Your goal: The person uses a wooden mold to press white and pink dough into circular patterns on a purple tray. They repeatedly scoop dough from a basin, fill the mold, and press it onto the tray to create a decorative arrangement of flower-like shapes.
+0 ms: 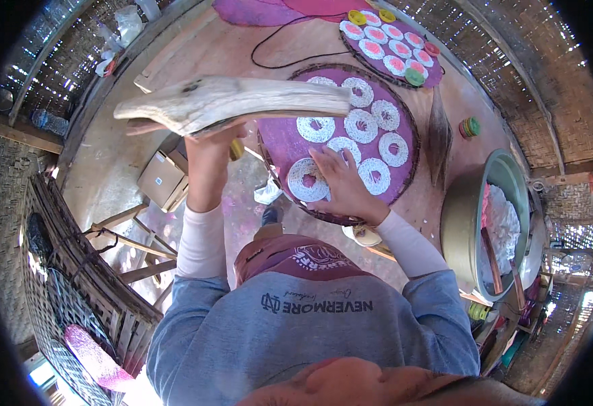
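A long pale piece of carved wood (242,101) is raised in front of me. My left hand (212,152) is closed under it; the wood hides most of the fingers. A small yellow round thing (236,149) shows beside that hand. Over the near edge of a round purple tray (279,135) reaches my right hand (347,189), fingers spread. Its fingertips touch the right side of a white ring of fine strands (302,181) lying on the tray. Several similar white rings (361,126) lie farther back on it.
Behind stands another purple tray (404,71) with pink-centred white rings. At right, a large green basin (455,223) holds white and pink material and wooden sticks. Stacked green-and-red rings (469,127) lie near it. A cardboard box (161,179) and woven racks (73,271) are at left.
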A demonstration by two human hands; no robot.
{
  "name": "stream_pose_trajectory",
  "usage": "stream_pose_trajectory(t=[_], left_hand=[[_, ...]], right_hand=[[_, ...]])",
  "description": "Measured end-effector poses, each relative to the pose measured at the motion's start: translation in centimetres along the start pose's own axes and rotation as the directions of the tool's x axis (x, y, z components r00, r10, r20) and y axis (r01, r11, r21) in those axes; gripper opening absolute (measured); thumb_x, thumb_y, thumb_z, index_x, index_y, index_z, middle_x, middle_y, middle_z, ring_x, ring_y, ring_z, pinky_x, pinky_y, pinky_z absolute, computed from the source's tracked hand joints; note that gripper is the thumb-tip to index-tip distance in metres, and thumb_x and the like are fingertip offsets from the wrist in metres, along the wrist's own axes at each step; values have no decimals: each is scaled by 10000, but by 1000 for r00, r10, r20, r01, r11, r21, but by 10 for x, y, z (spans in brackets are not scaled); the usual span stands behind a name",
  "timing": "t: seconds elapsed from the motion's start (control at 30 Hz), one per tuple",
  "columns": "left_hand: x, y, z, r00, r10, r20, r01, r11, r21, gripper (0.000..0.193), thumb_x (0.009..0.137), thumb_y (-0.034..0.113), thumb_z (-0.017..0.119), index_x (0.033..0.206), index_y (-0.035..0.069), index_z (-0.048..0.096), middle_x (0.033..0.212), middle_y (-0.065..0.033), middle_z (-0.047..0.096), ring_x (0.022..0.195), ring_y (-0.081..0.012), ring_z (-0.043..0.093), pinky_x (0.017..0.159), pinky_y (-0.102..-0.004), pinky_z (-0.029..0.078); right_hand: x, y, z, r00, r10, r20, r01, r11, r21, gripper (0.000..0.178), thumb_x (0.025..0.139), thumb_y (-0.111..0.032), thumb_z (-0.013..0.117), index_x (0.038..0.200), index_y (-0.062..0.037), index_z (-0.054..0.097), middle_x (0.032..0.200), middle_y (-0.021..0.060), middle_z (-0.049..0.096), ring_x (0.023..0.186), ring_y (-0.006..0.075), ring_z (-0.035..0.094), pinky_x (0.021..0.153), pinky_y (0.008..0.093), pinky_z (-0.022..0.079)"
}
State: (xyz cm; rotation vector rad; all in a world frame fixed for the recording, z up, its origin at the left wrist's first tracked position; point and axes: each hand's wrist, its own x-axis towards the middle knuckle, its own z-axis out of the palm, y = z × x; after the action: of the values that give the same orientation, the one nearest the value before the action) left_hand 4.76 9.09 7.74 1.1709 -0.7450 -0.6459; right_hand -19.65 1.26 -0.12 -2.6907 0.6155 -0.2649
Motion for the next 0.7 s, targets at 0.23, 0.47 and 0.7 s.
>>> stream_pose_trajectory(t=[0.23, 0.47, 0.7], left_hand=[[-6, -8, -21, 990, -88, -107, 87, 996, -13, 120, 697, -27, 598, 814, 2, 596, 710, -44, 585, 608, -126, 535, 550, -250, 412], [-2, -11, -27, 981, -118, -155, 114, 993, -38, 153, 686, -37, 608, 834, 1, 599, 732, -42, 582, 618, -127, 531, 555, -252, 416], [-4, -21, -48, 980, -109, -167, 112, 994, 12, 124, 704, -23, 613, 822, 11, 592, 742, -32, 574, 620, -116, 519, 548, -242, 402]], right_hand=[[14, -5, -20, 995, -5, 102, 3, 1000, 21, 1014, 616, -467, 728, 1395, -44, 235, 1355, 171, 382, 1292, 320, 311, 1058, 574, 92], [79, 10, -14, 993, -114, -24, 116, 990, 83, 992, 595, -473, 753, 1371, -58, 295, 1337, 152, 421, 1271, 309, 351, 1055, 584, 71], [94, 19, -6, 975, -218, -42, 220, 975, 42, 654, 684, -340, 711, 1258, -133, 477, 1291, 89, 481, 1251, 300, 377, 1043, 594, 137]])
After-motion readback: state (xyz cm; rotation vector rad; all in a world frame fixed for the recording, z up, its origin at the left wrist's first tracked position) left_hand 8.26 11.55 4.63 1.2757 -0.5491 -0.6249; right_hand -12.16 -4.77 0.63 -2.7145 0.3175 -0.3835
